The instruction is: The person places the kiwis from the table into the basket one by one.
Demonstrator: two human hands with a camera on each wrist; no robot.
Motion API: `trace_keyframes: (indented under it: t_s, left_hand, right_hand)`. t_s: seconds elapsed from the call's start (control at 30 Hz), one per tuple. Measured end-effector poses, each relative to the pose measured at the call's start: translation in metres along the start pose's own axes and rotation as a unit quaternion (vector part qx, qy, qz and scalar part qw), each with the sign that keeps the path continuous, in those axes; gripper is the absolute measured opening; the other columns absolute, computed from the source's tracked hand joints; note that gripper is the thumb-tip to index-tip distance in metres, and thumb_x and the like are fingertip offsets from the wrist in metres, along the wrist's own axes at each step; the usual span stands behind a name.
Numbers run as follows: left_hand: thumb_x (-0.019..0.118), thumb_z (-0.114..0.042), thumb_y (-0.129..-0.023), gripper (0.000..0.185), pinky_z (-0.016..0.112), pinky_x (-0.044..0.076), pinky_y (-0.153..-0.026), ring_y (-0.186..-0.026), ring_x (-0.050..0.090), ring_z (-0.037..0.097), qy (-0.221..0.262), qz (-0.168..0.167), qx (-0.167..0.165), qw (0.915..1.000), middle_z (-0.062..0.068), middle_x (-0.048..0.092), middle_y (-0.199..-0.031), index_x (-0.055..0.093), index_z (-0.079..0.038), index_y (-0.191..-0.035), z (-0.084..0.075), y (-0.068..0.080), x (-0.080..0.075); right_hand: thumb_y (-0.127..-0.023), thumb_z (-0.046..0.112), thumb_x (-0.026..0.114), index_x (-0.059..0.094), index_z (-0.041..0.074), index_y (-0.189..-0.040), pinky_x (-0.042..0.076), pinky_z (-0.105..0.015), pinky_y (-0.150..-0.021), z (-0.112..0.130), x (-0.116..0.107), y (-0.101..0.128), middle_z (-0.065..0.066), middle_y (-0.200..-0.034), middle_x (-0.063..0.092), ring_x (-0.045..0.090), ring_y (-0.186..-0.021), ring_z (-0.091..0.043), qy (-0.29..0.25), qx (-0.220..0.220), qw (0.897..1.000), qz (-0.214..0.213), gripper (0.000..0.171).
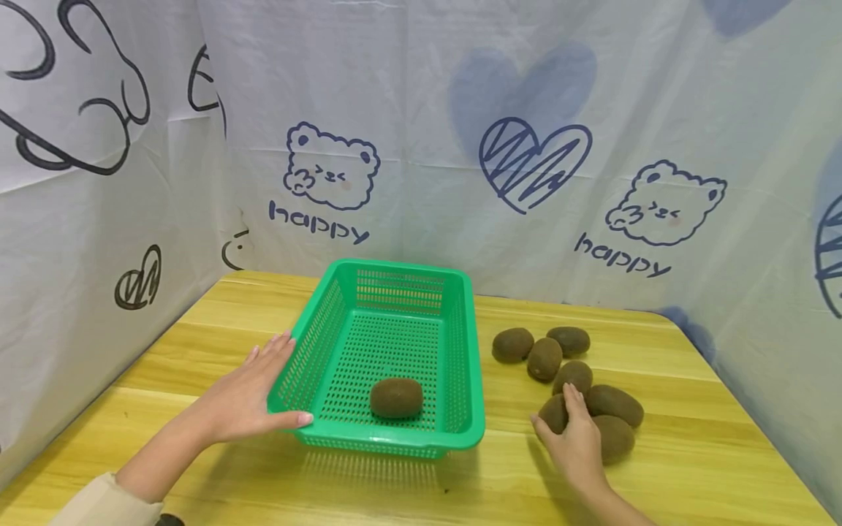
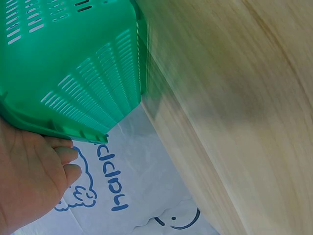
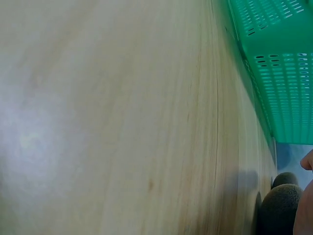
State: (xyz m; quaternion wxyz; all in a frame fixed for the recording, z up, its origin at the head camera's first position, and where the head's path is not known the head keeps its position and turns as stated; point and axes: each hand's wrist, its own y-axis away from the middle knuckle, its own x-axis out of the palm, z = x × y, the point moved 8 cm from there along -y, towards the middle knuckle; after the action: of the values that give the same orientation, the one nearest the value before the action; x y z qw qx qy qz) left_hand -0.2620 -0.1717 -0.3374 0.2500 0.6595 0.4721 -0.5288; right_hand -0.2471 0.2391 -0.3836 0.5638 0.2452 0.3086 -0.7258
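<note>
A green plastic basket [image 1: 388, 436] with slotted walls stands on the table, one brown kiwi [image 1: 396, 398] lying inside near its front. My left hand [image 1: 246, 398] rests at the basket's front left corner, thumb on the front rim and fingers extended along the left rim. In the left wrist view, the fingers [image 2: 71, 166] touch the rim from outside. To the right of the basket, my right hand [image 1: 579, 442] holds a kiwi [image 1: 553, 414] between thumb and fingers, still among the others. The right wrist view catches only the edge of this hand, beside a kiwi [image 3: 279, 210].
Several more kiwis lie close around the right hand, among them one kiwi [image 1: 615, 405] to its right and another kiwi [image 1: 513, 345] further back. A wooden table [image 1: 500, 482] bears everything. Printed white cloth [image 1: 421, 146] hangs behind and at both sides.
</note>
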Motion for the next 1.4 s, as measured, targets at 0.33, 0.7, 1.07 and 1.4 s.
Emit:
trace_keyframes:
  t_s: [0.33, 0.7, 1.07, 1.4]
  left_hand:
    - [0.061, -0.061, -0.077, 0.105, 0.054, 0.017, -0.114, -0.141, 0.014, 0.040, 0.002, -0.001, 0.001, 1.0000, 0.021, 0.011, -0.155, 0.015, 0.004, -0.147, 0.000, 0.000, -0.001]
    - [0.061, -0.061, -0.077, 0.105, 0.055, 0.017, -0.114, -0.141, 0.014, 0.040, 0.006, 0.002, -0.002, 1.0000, 0.020, 0.011, -0.155, 0.015, 0.003, -0.147, 0.000, 0.000, 0.000]
    - [0.060, -0.061, -0.077, 0.105, 0.056, 0.019, -0.113, -0.141, 0.015, 0.040, 0.002, 0.003, -0.001, 1.0000, 0.020, 0.012, -0.155, 0.015, 0.003, -0.147, 0.000, 0.000, 0.000]
    - [0.061, -0.061, -0.077, 0.105, 0.057, 0.019, -0.112, -0.141, 0.015, 0.040, 0.003, 0.003, 0.000, 1.0000, 0.021, 0.011, -0.155, 0.015, 0.003, -0.147, 0.000, 0.001, -0.001]
  right_hand:
    - [-0.085, 0.013, 0.066, 0.025, -0.012, -0.140, 0.025, -0.055, -0.111, 0.000, 0.004, -0.002, -0.030, -0.148, 0.024, 0.021, -0.136, -0.046, -0.003, -0.011, 1.000, 0.001, 0.074]
    - [-0.086, 0.020, 0.065, 0.023, -0.010, -0.142, 0.025, -0.056, -0.110, -0.006, 0.022, -0.008, -0.030, -0.148, 0.022, 0.021, -0.135, -0.048, -0.019, 0.013, 0.999, 0.038, 0.076]
    - [-0.086, 0.030, 0.065, 0.020, -0.006, -0.144, 0.040, -0.056, -0.101, -0.008, 0.031, -0.012, -0.030, -0.147, 0.024, 0.038, -0.126, -0.050, -0.058, 0.013, 0.996, 0.070, 0.081]
    - [-0.087, 0.027, 0.064, 0.016, 0.001, -0.148, 0.032, -0.058, -0.107, -0.004, 0.037, -0.013, -0.026, -0.151, 0.018, 0.031, -0.132, -0.048, -0.070, 0.029, 0.989, 0.127, 0.082]
